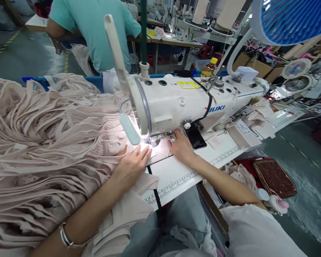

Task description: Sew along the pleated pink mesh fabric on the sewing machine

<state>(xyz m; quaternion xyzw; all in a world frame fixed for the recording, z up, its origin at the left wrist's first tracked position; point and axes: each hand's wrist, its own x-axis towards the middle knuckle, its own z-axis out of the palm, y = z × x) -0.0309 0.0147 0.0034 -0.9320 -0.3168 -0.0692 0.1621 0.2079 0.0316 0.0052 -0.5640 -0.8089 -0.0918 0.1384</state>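
In the head view, at the bed of a white metal sewing machine with blue lettering (166,103), a thin pale-pink piece of fabric (163,149) lies flat in the bright light under the needle area. The left hand (132,164) rests palm down with fingers nearly straight at its left side, gripping nothing visible. The right hand (182,147) bends its fingers at the right side of the fabric, their tips close under the machine head — whether they pinch it, I cannot tell.

A pale blue-green paddle-shaped plate (130,129) hangs just above the left fingertips, and a black glossy smartphone (197,137) lies right beside the right hand. A deep heap of beige-pink fabric pieces (50,142) crowds the left side, under the left forearm. Behind the machine stands a yellow-capped plastic bottle (209,68); a blue ribbed round fan (296,19) looms at upper right.

The white tabletop (176,182) carries printed ruler scales along its front edge. Beyond, a person in a turquoise shirt (104,32) has their back turned — and more machines fill the workshop, over a grey-green floor (307,210) with yellow lines.
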